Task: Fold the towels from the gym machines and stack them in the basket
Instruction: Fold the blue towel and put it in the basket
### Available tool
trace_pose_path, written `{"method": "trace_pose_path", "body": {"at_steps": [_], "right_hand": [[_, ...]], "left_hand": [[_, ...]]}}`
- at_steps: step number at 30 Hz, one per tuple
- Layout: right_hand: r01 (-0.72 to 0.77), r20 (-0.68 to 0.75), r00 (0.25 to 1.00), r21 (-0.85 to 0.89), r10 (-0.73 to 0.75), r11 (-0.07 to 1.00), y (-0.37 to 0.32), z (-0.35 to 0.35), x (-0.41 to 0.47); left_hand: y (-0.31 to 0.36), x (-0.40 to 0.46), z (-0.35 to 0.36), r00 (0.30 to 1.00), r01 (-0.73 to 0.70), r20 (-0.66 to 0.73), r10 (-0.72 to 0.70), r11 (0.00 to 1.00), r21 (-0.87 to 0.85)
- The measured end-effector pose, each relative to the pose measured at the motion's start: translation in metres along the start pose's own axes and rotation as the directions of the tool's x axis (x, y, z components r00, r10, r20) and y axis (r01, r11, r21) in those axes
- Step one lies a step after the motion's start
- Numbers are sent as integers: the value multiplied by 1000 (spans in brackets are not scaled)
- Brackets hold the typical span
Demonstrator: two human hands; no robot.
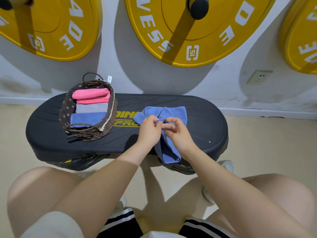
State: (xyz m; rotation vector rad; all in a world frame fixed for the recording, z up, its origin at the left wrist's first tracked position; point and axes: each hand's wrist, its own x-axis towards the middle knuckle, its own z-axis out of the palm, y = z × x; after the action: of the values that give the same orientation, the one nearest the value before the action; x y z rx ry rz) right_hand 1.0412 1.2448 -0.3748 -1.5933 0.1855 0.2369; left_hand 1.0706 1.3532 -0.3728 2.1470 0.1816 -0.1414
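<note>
A loose blue towel (173, 114) lies bunched on the black step platform (205, 124), one end drooping over the near edge. My left hand (150, 129) and my right hand (178, 133) meet over its middle, and each pinches the cloth at a gathered fold. To the left stands a brown wicker basket (108, 124) with a dark floral lining. Inside it lie folded towels: pink (91, 96) at the far end, grey (91, 107) in the middle, blue (87, 118) nearest me.
Big yellow weight plates (188, 31) hang on the white wall behind the platform. A wall socket (259, 77) sits at the right. My knees and shoes are below the platform's near edge, on a beige floor.
</note>
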Motion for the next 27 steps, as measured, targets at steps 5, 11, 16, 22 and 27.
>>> {"method": "trace_pose_path", "body": {"at_steps": [5, 11, 16, 22, 27], "right_hand": [[116, -131, 972, -463, -197, 879, 1, -14, -7], [-55, -292, 937, -666, -193, 744, 1, -25, -8], [-272, -420, 907, -621, -19, 735, 11, -44, -7], [-296, -722, 692, -259, 19, 919, 3, -83, -10], [-151, -717, 652, 194, 245, 969, -21, -85, -5]], "left_hand": [[44, -7, -14, 977, 209, 172, -128, 750, -628], [71, -11, -44, 952, 260, 300, 53, 369, -892], [73, -7, -60, 960, 279, 279, 0, -12, -960], [49, 1, -72, 968, 173, 200, -153, -177, -969], [29, 3, -73, 924, 130, 137, -356, -44, -991]]}}
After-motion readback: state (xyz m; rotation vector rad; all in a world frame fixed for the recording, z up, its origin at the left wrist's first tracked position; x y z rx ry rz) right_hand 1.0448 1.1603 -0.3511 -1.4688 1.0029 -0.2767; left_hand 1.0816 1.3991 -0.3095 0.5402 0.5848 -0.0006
